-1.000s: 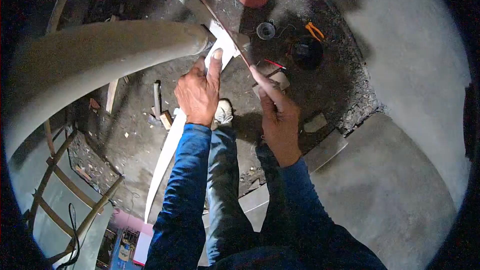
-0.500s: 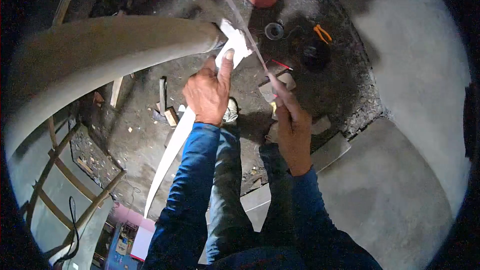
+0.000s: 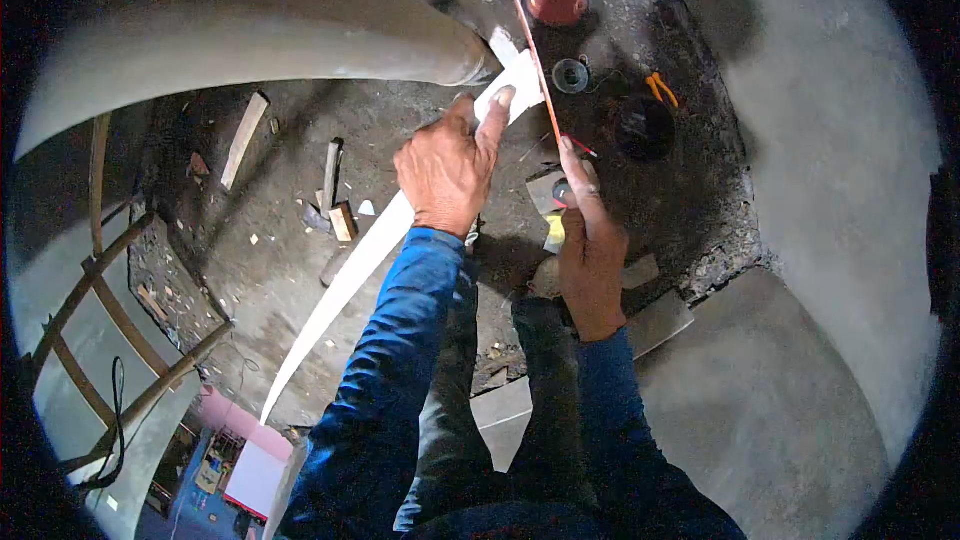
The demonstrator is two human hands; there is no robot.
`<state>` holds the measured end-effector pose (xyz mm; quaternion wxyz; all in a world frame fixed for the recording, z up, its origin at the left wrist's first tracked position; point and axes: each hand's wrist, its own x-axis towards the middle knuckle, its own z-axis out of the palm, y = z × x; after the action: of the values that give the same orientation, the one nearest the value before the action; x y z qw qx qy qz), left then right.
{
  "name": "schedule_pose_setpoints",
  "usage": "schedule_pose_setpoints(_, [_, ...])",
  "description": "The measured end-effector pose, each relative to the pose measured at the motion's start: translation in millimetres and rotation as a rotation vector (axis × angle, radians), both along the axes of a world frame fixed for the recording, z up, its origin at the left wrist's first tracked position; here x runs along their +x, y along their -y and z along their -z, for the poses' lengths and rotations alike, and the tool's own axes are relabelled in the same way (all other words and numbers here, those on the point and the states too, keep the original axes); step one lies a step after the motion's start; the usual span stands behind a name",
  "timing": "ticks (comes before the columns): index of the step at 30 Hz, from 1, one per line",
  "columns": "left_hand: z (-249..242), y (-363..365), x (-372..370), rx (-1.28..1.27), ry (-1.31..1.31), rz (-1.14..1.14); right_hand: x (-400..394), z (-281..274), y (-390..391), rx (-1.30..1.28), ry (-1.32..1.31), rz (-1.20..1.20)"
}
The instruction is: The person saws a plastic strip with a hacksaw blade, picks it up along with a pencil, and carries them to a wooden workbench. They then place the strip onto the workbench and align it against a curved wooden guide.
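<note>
My left hand (image 3: 445, 175) is closed around a long white strip (image 3: 345, 290), thumb on top near its far end. The strip runs back under my left forearm and narrows toward the lower left. My right hand (image 3: 592, 255) grips a long, thin, reddish-brown blade-like tool (image 3: 540, 70), whose exact kind I cannot make out. Its edge lies at the strip's far end, seemingly touching it. A dark, red-rimmed round end shows at my right palm. The strip's far end is beside the tip of a large grey tapered pipe-like form (image 3: 300, 20).
Orange-handled pliers (image 3: 661, 90), a roll of wire (image 3: 570, 75) and a reddish rounded object (image 3: 557, 2) lie on the dirt floor. Wood offcuts (image 3: 243, 140) are scattered at left. A wooden ladder-like frame (image 3: 125, 320) leans at lower left; a concrete slab (image 3: 760, 370) is at right.
The thin tool stands more upright in view and has shifted right, no longer blurred. My left hand with the white strip has moved slightly right and up. The whole view has shifted somewhat.
</note>
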<state>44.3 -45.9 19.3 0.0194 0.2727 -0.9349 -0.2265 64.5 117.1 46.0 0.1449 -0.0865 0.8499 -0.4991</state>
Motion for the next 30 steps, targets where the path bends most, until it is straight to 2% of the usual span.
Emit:
schedule_pose_setpoints(5, [-2,0,1,-0.007,0.011,0.032,2,-7,-2,0.064,-0.001,-0.021])
schedule_pose_setpoints(12, [4,0,3,-0.013,-0.023,0.028,-12,-1,8,0.028,0.007,-0.017])
schedule_pose_setpoints(14, [2,-1,3,-0.015,-0.002,0.031,-28,13,15,-0.058,-0.106,-0.044])
schedule_pose_setpoints(18, [4,0,2,-0.055,-0.003,0.041,-20,6,9,-0.038,-0.116,-0.006])
schedule_pose_setpoints(21, [7,0,3,-0.049,-0.017,0.028,-7,-1,-1,-0.034,0.018,0.042])
schedule_pose_setpoints(22, [6,0,3,-0.054,-0.032,0.035,-9,5,-3,-0.043,-0.053,0.006])
schedule_pose_setpoints(30, [6,-1,2,-0.092,-0.019,0.038,-8,2,-13,0.015,-0.023,-0.045])
